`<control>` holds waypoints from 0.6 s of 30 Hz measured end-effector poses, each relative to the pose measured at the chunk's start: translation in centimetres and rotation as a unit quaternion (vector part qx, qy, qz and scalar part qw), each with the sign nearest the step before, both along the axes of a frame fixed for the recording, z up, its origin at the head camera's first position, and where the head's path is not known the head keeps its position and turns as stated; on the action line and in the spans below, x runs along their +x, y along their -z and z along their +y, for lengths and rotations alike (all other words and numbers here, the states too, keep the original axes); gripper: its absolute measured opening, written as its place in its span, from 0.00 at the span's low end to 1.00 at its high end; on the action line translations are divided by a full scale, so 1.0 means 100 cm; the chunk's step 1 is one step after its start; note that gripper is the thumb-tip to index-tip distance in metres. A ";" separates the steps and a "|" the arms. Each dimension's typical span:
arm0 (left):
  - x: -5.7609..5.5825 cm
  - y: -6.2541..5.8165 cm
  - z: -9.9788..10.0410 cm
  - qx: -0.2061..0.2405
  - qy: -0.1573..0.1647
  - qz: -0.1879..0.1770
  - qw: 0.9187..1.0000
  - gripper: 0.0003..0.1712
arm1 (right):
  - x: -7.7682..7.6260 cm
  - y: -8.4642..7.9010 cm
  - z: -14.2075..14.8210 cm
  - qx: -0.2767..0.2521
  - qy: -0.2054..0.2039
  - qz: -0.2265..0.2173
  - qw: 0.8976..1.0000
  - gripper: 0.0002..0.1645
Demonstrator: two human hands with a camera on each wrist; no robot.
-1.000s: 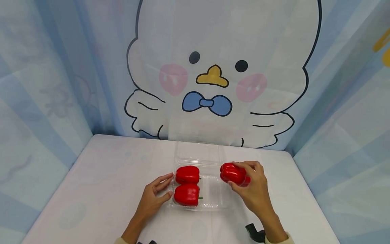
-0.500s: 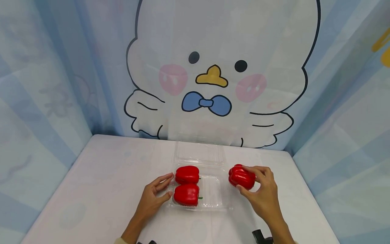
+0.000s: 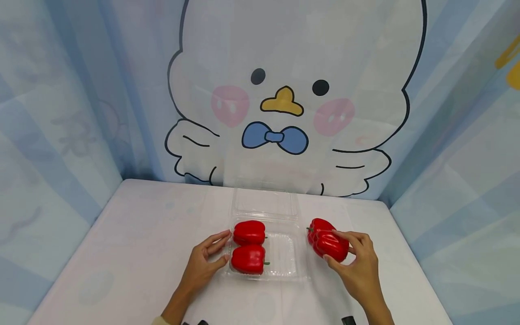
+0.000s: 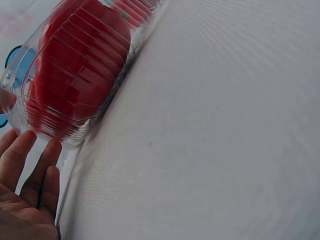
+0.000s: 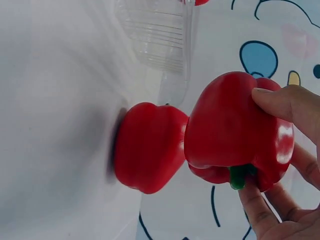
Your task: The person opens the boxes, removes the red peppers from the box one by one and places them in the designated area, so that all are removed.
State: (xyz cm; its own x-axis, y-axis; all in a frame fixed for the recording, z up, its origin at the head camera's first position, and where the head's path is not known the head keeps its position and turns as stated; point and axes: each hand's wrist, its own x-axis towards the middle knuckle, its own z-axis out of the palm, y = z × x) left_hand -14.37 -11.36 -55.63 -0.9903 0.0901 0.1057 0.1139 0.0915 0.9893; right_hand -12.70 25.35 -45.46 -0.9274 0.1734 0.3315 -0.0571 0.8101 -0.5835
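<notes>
A: Where is the gripped red pepper [image 3: 331, 247] found?

B: It is held by the right hand [image 3: 359, 271], between the clear container [image 3: 282, 276] and the right edge of the bench [image 3: 142, 253]. It is pinched between the thumb and the fingers [image 5: 259, 212] and seems to be raised off the bench.

A: Is another pepper touched by it?

B: That cannot be told. The resting pepper [image 5: 150, 150], placed toward the bench's far edge, is only seen to be overlapped.

A: How is the long axis turned?

B: Roughly sideways, it is judged, with the stem end turned away from the container; the resting pepper's stem is pointed toward it.

A: And the left hand [image 3: 206, 257]?

B: Its fingers are spread along the container's left rim. Inside that rim, the upper pepper [image 3: 249, 233] and the lower pepper [image 3: 248, 259] are laid side by side, far and near, stems pointed right. The lid [image 3: 266, 205] is folded back toward the bench's far edge.

A: Which relation is decisive?

B: Both outside peppers are set just right of the container, nearer the right hand.
</notes>
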 end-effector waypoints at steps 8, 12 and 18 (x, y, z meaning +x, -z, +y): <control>0.000 -0.002 0.000 0.020 0.005 0.009 1.000 0.35 | 0.004 0.009 0.004 -0.006 0.013 -0.037 0.999 0.44; 0.000 -0.002 0.000 0.019 0.006 0.009 1.000 0.35 | 0.005 0.014 0.006 -0.011 0.018 -0.057 0.998 0.44; 0.000 -0.001 -0.001 0.024 0.007 0.005 1.000 0.35 | 0.005 0.022 0.010 -0.016 0.019 -0.082 0.996 0.44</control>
